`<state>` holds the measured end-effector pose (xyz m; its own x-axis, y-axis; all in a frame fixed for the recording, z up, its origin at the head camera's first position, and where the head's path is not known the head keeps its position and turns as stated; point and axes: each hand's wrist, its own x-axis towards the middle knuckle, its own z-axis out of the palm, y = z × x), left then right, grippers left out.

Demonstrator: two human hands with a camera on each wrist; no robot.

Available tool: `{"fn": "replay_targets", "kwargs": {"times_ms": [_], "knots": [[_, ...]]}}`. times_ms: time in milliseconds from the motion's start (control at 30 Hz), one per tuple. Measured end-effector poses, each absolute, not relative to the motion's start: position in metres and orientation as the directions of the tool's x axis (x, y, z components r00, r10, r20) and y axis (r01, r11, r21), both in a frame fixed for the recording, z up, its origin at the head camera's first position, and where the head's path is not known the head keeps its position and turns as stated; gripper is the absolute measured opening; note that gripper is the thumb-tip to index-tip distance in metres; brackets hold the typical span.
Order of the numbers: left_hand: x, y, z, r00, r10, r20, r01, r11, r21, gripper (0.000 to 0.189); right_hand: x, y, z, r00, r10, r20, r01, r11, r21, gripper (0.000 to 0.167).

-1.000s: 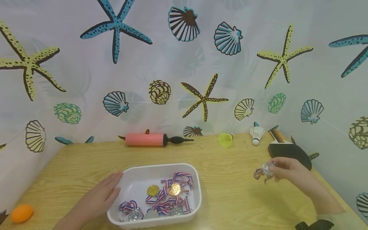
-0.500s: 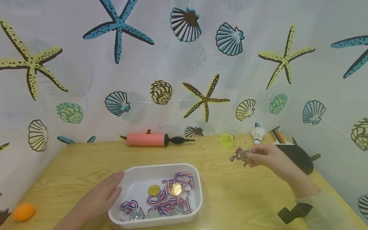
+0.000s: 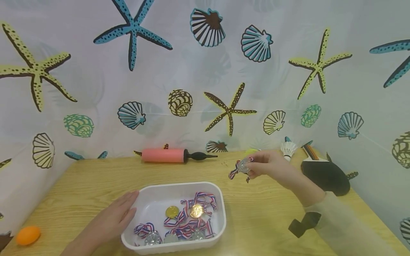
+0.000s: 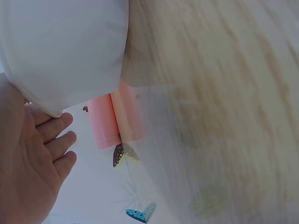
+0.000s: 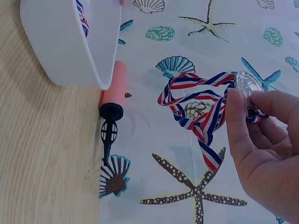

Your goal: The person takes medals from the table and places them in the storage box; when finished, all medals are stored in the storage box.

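Note:
Between thumb and fingers, my right hand [image 3: 272, 167] pinches a silver medal [image 5: 247, 85], its red, white and blue striped ribbon [image 5: 205, 105] bunched and dangling. It is raised over the table, to the right of and beyond a white plastic tub [image 3: 223, 213]. My left hand [image 3: 110, 220] rests against the tub's left end, fingers straight along the rim, as the left wrist view shows too. Inside the tub lie a gold medal [image 3: 196, 211], a gold disc [image 3: 172, 212], several silver medals [image 3: 153, 238] and tangled striped ribbons [image 3: 189, 227].
Along the table's back edge lie a pink hand pump [image 3: 163, 155] with a black nozzle, a white shuttlecock [image 3: 288, 148] and a partly hidden yellow one. A black table tennis paddle [image 3: 325, 176] lies at the right edge. An orange ball [image 3: 28, 235] sits front left.
My right hand has carried the silver medal leftward and slightly up, from the right side of the table towards the tub. The left hand and tub have stayed in place.

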<state>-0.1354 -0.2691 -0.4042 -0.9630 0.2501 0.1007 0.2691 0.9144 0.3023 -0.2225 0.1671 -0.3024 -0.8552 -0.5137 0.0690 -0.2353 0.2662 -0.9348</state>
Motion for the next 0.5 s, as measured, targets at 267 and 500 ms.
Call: {"fn": "replay_targets", "kwargs": {"times_ms": [267, 500], "knots": [[-0.135, -0.268, -0.403, -0.966, 0.242, 0.094, 0.259, 0.915, 0.310, 0.053, -0.222, 0.119, -0.299, -0.779, -0.625, 0.038, -0.222, 0.220, -0.950, 0.024], [-0.135, -0.268, -0.403, -0.969, 0.233, 0.080, 0.246, 0.918, 0.312, 0.053, -0.219, 0.069, -0.303, -0.726, -0.687, -0.020, -0.208, 0.246, -0.947, 0.023]]}}
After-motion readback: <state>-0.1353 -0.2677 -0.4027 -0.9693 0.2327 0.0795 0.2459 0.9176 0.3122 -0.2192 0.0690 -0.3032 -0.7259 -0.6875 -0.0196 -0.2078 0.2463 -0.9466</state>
